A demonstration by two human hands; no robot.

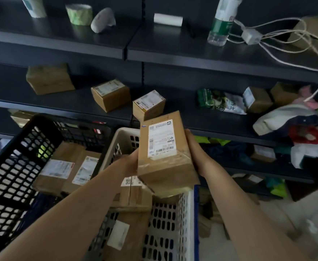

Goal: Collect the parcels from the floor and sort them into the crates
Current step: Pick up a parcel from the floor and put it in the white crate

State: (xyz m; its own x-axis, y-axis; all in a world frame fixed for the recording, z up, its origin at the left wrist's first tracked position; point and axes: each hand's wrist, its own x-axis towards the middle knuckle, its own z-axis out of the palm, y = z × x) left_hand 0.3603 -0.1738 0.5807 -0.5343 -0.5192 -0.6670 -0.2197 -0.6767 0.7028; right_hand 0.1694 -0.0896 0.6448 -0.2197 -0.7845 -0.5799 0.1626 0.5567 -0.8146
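Observation:
I hold a brown cardboard parcel (165, 153) with a white shipping label above the white crate (171, 219). My left hand (131, 162) grips its left side, mostly hidden behind the box. My right hand (195, 149) grips its right side. The white crate holds several brown parcels (131, 194). To its left a black crate (9, 166) holds labelled parcels (69, 168).
Dark shelves (60, 34) stand behind the crates. The middle shelf carries cardboard boxes (110, 94), a green packet (218, 100) and a heap of clothes (293, 125). A bottle (222, 21), tape rolls and cables lie on the top shelf. More parcels (207, 213) lie on the floor at right.

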